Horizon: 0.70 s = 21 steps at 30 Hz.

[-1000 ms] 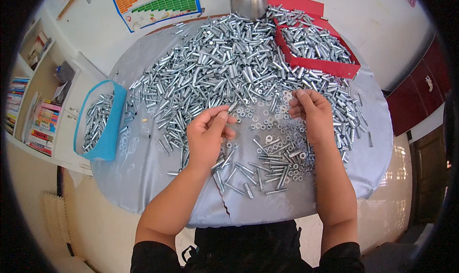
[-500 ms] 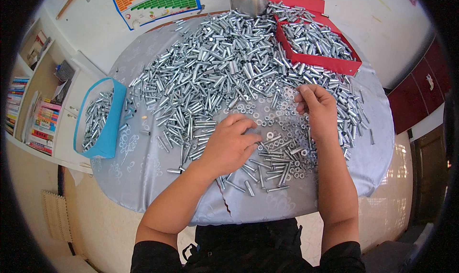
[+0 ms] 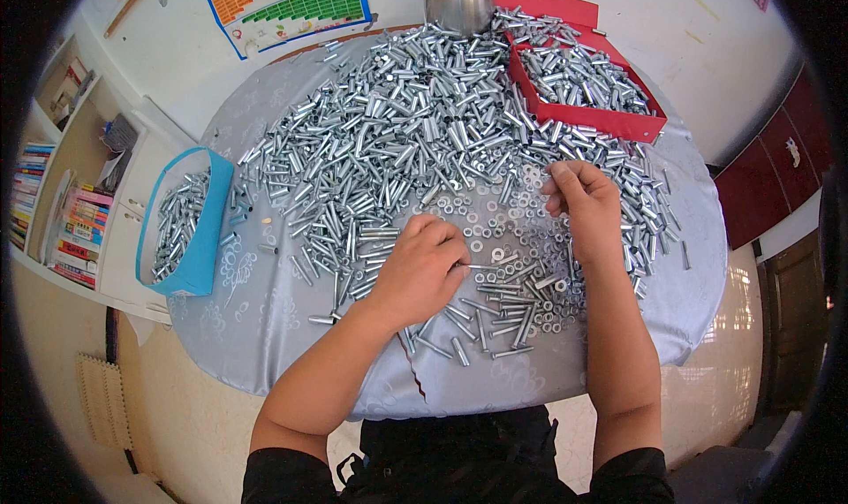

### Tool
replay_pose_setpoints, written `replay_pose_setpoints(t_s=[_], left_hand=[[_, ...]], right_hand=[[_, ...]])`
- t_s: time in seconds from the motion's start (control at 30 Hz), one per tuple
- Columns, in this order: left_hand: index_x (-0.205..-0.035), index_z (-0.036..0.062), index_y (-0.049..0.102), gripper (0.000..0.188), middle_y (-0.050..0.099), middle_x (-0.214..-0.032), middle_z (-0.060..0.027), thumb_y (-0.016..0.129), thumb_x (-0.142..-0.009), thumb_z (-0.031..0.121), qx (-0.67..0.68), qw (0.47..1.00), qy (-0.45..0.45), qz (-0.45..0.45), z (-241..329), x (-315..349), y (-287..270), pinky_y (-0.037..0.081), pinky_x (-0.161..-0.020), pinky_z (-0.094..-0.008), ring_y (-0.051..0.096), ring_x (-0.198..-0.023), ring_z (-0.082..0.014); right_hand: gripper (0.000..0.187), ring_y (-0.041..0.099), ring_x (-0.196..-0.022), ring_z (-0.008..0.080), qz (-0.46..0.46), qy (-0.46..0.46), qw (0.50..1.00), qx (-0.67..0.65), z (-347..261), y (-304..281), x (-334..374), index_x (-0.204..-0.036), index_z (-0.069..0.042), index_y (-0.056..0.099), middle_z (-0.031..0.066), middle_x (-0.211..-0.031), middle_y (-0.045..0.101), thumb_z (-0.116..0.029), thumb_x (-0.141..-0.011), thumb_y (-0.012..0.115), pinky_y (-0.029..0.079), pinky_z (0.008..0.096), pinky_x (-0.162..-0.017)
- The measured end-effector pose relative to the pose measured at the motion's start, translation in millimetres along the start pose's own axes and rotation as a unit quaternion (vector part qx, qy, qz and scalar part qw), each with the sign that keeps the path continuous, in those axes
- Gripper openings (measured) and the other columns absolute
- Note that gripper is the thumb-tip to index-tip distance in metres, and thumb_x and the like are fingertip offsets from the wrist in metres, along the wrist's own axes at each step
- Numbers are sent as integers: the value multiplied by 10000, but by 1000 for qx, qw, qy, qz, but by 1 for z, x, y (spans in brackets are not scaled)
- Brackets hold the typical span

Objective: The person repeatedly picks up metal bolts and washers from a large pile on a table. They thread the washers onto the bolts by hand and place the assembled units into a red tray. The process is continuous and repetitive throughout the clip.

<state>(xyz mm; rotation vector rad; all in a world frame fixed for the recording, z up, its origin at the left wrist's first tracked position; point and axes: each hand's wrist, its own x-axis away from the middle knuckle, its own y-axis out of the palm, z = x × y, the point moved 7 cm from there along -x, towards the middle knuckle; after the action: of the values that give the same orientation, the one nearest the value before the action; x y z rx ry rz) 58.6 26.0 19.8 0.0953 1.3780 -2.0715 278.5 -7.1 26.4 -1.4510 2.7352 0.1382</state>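
Note:
My left hand (image 3: 420, 272) is closed over the near side of the metal pile, its thumb and fingers pinching a thin silver bolt (image 3: 485, 266) whose shank points right. My right hand (image 3: 581, 199) is raised over the right part of the pile with thumb and forefinger pinched together; what lies between them is too small to make out. Between the hands, flat washers (image 3: 477, 246) and small nuts (image 3: 548, 314) are scattered on the cloth. Several loose bolts (image 3: 512, 352) lie nearer to me.
A large heap of silver metal sleeves and bolts (image 3: 389, 124) covers the grey-clothed round table (image 3: 238, 336). A red box (image 3: 601, 120) of similar parts stands back right, a blue box (image 3: 199, 248) at left. Behind the heap is a steel pot (image 3: 458, 5).
My left hand has drawn its fingers closed, and a bolt now shows in its pinch. The right hand stays almost in place, its fingers still pinched.

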Motion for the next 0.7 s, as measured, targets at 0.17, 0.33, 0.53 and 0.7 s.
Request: replay_pose_setpoints(t_s=[0.17, 0.33, 0.53, 0.7], left_hand=[[-905, 44, 625, 134, 621, -944, -88, 667, -796, 110, 31, 998, -35, 47, -7, -2, -5, 408, -911, -412, 531, -1010, -317], [-921, 25, 625, 122, 626, -894, -118, 651, -829, 102, 88, 983, -101, 129, -12, 0, -20, 461, -806, -372, 586, -894, -297], [-922, 19, 630, 116, 628, -869, -111, 650, -835, 93, 105, 975, -117, 158, -18, 4, -23, 481, -760, -351, 612, -815, -254], [-926, 9, 626, 108, 630, -867, -97, 644, -856, 90, 153, 965, -137, 161, -23, 6, -19, 490, -734, -304, 615, -790, -191]], right_hand=[[184, 542, -574, 83, 8, -12, 1000, 2, 0, -4, -2, -923, -3, 662, 37, -739, 643, -179, -928, 610, 429, 224, -529], [184, 550, -585, 91, -31, -7, 996, 78, -7, -5, -1, -912, 3, 673, 43, -736, 650, -177, -893, 639, 442, 232, -551], [167, 611, -675, 157, -340, -47, 879, 330, -17, 16, 27, -882, -23, 694, 66, -754, 664, -128, -757, 731, 490, 296, -634], [230, 642, -719, 234, -414, -50, 814, 404, -17, 13, 40, -832, -34, 675, 94, -768, 658, -165, -674, 780, 499, 348, -653]])
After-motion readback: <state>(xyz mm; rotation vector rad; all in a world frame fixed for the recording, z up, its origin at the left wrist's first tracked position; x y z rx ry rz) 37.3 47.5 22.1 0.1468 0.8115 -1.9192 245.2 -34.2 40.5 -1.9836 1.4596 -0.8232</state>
